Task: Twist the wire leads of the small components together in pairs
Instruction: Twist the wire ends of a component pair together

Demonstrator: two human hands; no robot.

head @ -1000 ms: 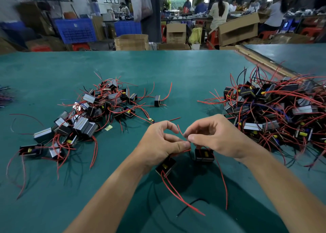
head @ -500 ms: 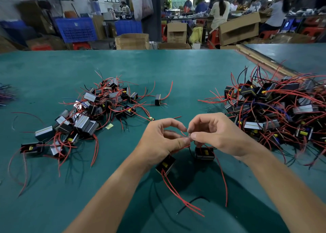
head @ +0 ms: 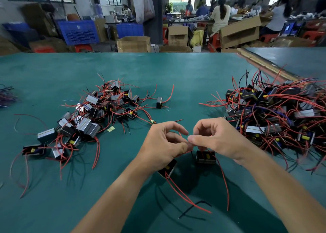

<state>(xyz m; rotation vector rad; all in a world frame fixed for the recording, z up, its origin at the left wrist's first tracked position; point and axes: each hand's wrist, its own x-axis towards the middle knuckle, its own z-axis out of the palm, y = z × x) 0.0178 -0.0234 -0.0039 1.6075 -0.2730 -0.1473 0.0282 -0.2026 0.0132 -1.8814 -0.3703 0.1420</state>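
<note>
The two hands have drawn closer than a second ago: the short red end that stood up between them is now almost hidden, and the thumb tips touch. Both arms stay at the same place near the front edge of the green table [head: 185,77], and the piles did not shift.

The left hand [head: 164,144] and the right hand [head: 217,139] each pinch the red leads [head: 187,152] between thumb and forefinger, with the other fingers curled. One small black component [head: 167,168] hangs just under the left palm. The second component [head: 206,156] stands on the table under the right fingers. Their loose wires [head: 194,204] trail toward the front edge, beside one black wire [head: 194,208].

The left pile [head: 91,116] lies toward the left edge and the bigger right pile [head: 275,113] reaches the right edge, close to the right wrist. Between the piles a broad bare strip runs from the hands to the far edge; only a single component [head: 159,102] stands in it, nearer to the left pile. A wooden strip [head: 264,67] borders the far right corner.
</note>
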